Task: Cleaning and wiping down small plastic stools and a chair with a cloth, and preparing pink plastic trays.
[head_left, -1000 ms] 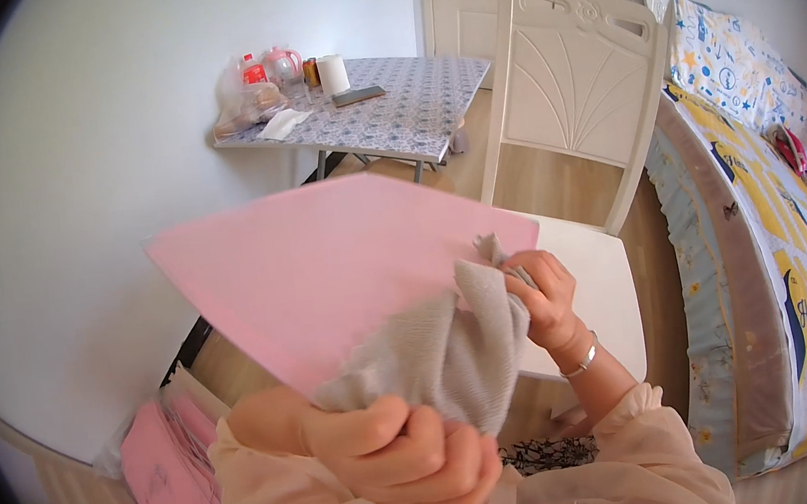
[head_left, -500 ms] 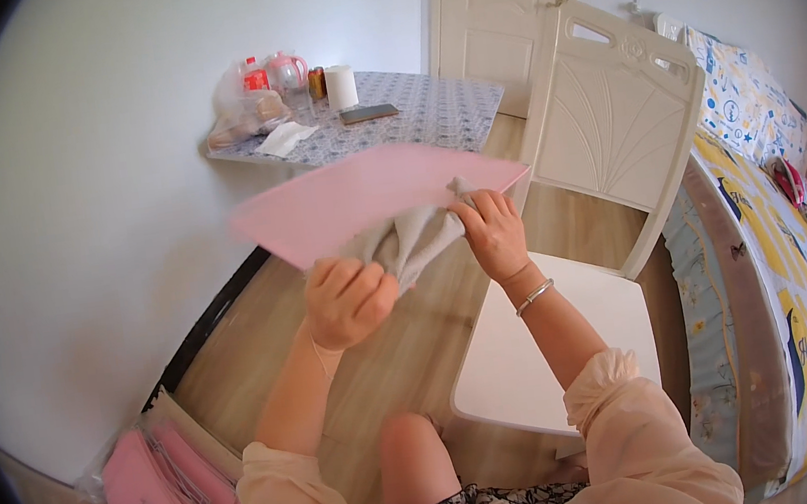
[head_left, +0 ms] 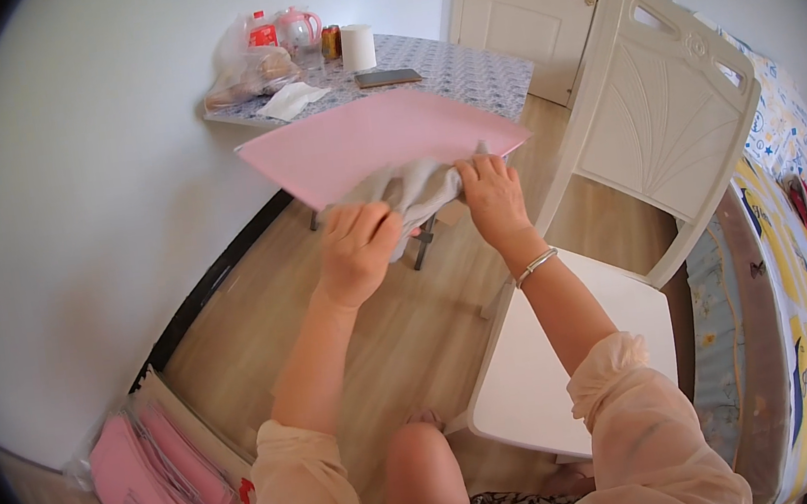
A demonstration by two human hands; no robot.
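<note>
A thin pink sheet [head_left: 370, 140] with a dark edge on its right is held up in front of me at a slant. Light grey cloth [head_left: 424, 189] hangs bunched along its near side, between my hands. My left hand [head_left: 358, 252] is closed in a fist at the cloth's left end, slightly blurred by motion. At the right end my right hand [head_left: 495, 198] pinches the cloth close to the sheet's edge, with a bit of grey poking up beyond the fingers. Whether the cloth is fixed to the sheet I cannot tell.
A patterned table [head_left: 472, 67] beyond holds a paper roll [head_left: 358, 48], a phone [head_left: 388, 78], a can, a pink-lidded jug and a plastic bag. On the right are a white chair [head_left: 577, 352] and a bed [head_left: 793, 305]. Pink folded packs [head_left: 147, 500] stand lower left.
Both hands have moved up and away from me with the pink sheet and the grey cloth. My view has shifted, so the table sits higher and the chair farther right.
</note>
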